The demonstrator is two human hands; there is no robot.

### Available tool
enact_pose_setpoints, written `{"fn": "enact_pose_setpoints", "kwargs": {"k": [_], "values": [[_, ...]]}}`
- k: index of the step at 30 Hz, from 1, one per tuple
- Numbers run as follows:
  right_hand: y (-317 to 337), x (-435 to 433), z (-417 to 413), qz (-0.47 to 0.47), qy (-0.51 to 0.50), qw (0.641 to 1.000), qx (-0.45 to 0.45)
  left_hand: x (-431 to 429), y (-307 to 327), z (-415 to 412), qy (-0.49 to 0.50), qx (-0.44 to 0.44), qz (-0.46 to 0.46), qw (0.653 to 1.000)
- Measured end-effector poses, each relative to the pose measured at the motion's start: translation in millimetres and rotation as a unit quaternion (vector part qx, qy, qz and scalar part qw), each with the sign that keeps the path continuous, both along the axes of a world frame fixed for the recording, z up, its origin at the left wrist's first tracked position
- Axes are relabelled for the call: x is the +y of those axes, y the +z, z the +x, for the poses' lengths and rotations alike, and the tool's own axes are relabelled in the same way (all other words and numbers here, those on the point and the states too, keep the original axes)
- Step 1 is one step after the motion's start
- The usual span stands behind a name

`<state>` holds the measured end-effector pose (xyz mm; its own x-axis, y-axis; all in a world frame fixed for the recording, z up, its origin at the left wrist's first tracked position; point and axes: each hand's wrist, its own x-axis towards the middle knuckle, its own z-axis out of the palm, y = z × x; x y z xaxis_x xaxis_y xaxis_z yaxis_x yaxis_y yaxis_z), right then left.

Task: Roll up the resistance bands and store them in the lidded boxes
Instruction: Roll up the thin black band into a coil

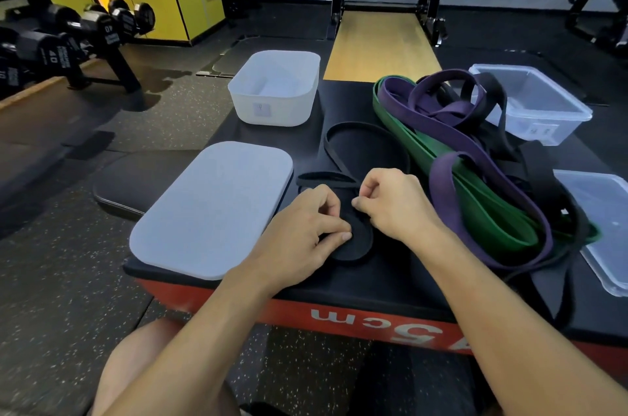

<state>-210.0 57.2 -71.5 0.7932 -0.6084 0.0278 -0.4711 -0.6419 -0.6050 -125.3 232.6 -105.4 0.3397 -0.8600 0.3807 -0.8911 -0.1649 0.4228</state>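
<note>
Left hand: the left hand [302,228] is resting on the near part of the black-topped box [390,283], fingers curled, thumb and fingertips pinching the rolled end of the thin black band [356,247].
Right hand: the right hand [394,201] is sitting just beside the left, fingers curled in, thumb and forefinger pinching the same band just beyond the coil.
Thin black band: its coiled end is lying flat on the box top between the 2 hands, while the loose rest is trailing away in a wide loop towards the far edge.
Other bands: a green band [489,211], a purple band [441,130] and a wide black band [496,92] are lying tangled in 1 heap to the right of the hands, the near end hanging over the front edge.
White box: the white box [272,109] is standing open at the far left of the top, nothing showing inside it.
White lid: the white lid [210,208] is lying flat near the left hand, overhanging the left edge.
Clear box: the clear box [550,130] is standing open at the far right, behind the heap.
Clear lid: the clear lid [608,211] is lying at the right edge.
Box side: the red front is showing "45cm".
Background: dumbbells [68,34] are sitting on a rack at the left.
</note>
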Motion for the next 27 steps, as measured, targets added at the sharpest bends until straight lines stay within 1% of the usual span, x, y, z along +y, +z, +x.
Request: {"fn": "enact_pose_setpoints", "kwargs": {"k": [5,8,14,18,20,22,25,27], "values": [[0,4,-6,0.01,0.017,0.999,-0.029,0,0,-1,0.008,-0.011,-0.005,1.0],[-3,2,-7,0.034,0.029,0.998,-0.046,1,1,-1,0.011,-0.006,-0.002,1.0],[-2,-9,-21,0.03,0.108,0.993,-0.032,1,5,-6,-0.003,-0.004,0.036,0.999],[-6,-10,-29,0.08,0.12,0.987,-0.069,1,3,-5,-0.013,-0.011,0.032,0.999],[-6,-11,-30,0.089,0.117,0.987,-0.071,2,2,-6,-0.016,-0.006,0.034,0.999],[-6,-12,-31,0.073,0.112,0.989,-0.065,2,1,-6,-0.021,0.0,0.037,0.999],[-8,-13,-37,0.017,0.114,0.992,-0.051,2,3,-6,-0.026,0.005,0.038,0.999],[-10,-14,-42,-0.002,0.12,0.991,-0.057,2,3,-5,-0.029,0.006,0.044,0.999]]}}
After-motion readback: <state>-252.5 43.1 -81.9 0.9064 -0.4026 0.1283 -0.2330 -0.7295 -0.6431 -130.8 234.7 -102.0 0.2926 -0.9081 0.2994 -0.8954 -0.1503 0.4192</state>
